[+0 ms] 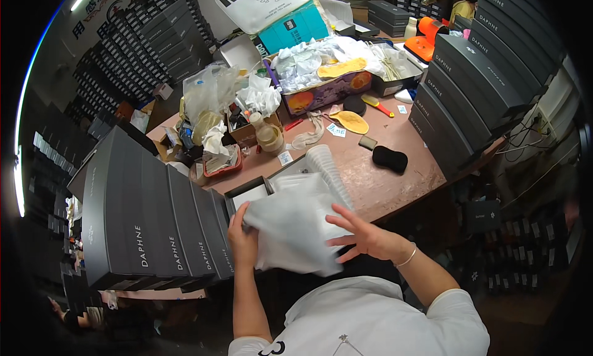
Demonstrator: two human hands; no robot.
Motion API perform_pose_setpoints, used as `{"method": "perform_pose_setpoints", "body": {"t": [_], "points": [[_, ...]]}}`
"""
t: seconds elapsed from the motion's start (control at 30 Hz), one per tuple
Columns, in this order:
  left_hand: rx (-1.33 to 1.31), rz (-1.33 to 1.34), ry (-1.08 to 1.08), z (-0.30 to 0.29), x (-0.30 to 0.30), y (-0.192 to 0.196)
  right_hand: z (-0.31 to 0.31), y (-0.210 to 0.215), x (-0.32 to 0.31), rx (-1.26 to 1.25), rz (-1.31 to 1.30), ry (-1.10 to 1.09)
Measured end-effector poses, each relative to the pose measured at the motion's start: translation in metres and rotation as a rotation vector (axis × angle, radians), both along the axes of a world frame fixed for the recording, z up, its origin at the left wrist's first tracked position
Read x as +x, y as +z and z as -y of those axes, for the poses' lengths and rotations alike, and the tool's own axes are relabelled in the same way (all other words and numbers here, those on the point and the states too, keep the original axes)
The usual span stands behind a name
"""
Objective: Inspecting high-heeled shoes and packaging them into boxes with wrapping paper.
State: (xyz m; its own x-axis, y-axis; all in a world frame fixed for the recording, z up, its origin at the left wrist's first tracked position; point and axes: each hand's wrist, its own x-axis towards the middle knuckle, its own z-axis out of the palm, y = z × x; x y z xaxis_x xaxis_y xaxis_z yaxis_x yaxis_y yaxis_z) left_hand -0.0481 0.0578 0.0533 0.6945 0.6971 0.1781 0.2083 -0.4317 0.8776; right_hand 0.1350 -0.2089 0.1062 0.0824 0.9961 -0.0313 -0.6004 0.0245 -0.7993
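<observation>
My left hand (243,235) grips the left edge of a sheet of white tissue paper (290,229) that covers an open dark shoe box (247,188) at the table's near edge. My right hand (361,235) lies flat on the paper's right side with its fingers spread. A thin bracelet sits on my right wrist. What lies in the box under the paper is hidden.
A row of dark grey shoe boxes (148,220) stands to my left, another stack (475,90) at the right. On the pink table (383,183) lie a black insert (390,158), yellow insoles (349,121), a bottle (267,134), crumpled paper and open cartons.
</observation>
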Motion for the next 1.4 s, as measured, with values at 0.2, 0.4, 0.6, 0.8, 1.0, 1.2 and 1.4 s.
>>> {"method": "perform_pose_setpoints", "body": {"t": [0.2,0.4,0.6,0.8,1.0,1.2,1.4], "points": [[-0.752,0.434,0.059,0.002,0.101,-0.038,-0.047,-0.051,-0.008,-0.157,0.78,-0.317],[-0.631,0.035,-0.022,0.099,0.132,-0.09,-0.068,-0.158,0.02,-0.426,1.167,-0.425],[-0.517,-0.031,0.15,0.093,0.158,-0.117,-0.013,-0.074,0.049,-0.627,1.051,-0.521],[-0.4,-0.114,0.044,0.077,0.128,-0.101,-0.044,-0.188,0.051,-0.692,0.349,-0.351],[-0.401,-0.061,0.187,0.062,0.13,-0.101,-0.058,-0.106,0.017,-0.018,1.201,-0.978],[-0.355,0.033,0.175,0.073,0.134,-0.117,-0.02,-0.091,0.065,-0.192,0.592,-1.07],[-0.119,0.172,0.343,0.054,0.011,-0.106,-0.072,-0.127,0.113,-0.272,0.87,-0.822]]}}
